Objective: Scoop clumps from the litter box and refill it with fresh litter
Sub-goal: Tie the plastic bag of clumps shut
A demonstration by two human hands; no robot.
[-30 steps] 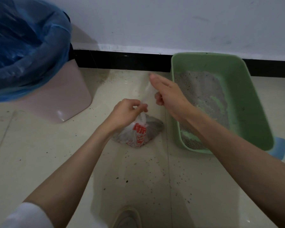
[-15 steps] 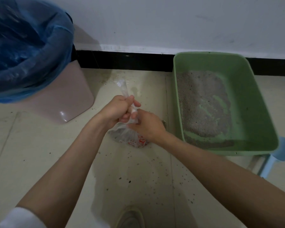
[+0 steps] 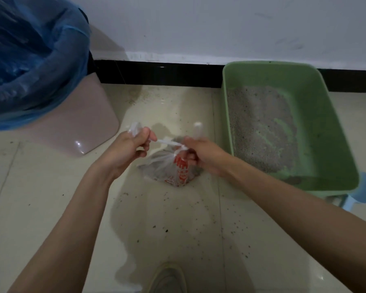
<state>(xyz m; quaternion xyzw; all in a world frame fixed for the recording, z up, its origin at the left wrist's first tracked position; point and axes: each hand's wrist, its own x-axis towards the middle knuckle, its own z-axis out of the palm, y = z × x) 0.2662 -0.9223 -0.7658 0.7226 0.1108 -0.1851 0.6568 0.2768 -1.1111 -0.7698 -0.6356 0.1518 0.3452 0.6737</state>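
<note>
The plastic bag [image 3: 169, 168] sits on the floor [image 3: 51, 208] between the two hands, just left of the litter box [image 3: 325, 123]. It is thin, translucent white film with red print, bulging around a grey granular load. Its neck is drawn into two twisted strands crossing at a knot near the right hand.

The left hand [image 3: 127, 151] has its fingers curled tight round one strand, the loose end of the film showing above the fist. The right hand [image 3: 201, 155] has its fingers curled round the other strand at the knot, with a loose end standing up above the knuckles. The strand between the fists is taut.

The litter box is a green rectangular plastic tray with smooth sloped walls. Grey gritty litter [image 3: 260, 127] covers much of its base, with bare green patches showing through. A light blue plastic object [image 3: 361, 191] pokes out from behind its near right corner.

At upper left stands a pink bin [image 3: 76, 127] lined with a crinkled blue bag [image 3: 30, 60]. Dark grains are scattered over the glossy pale tiles.
</note>
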